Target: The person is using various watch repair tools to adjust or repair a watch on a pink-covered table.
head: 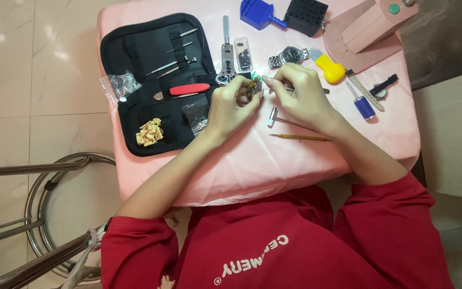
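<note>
- Nearest the wearer, a thin brass-handled tool (300,137) and a small metal hammer (284,120) lie loose on the pink cloth (252,166), just under the right wrist.
- The left hand (230,109) is curled, fingers pinched around a small metallic watch part (253,88) held just above the cloth at the table's middle.
- The right hand (301,96) meets it from the other side, fingertips pressed together on something small and greenish at the part's top edge; what it is I cannot tell.
- A slip here looks likely to drop the small piece onto the cloth or floor, since both grips are fingertip-only.
- Left of the hands, an open black tool case (153,83) holds a red-handled tool (189,89) and screwdrivers.
- Beyond the hands lie a steel wristwatch (290,55), a yellow-handled knife (328,67) and a case wrench (226,56); a sweeping forearm could knock these.
- Farthest, a blue link remover (259,13) and a black block (306,15).
</note>
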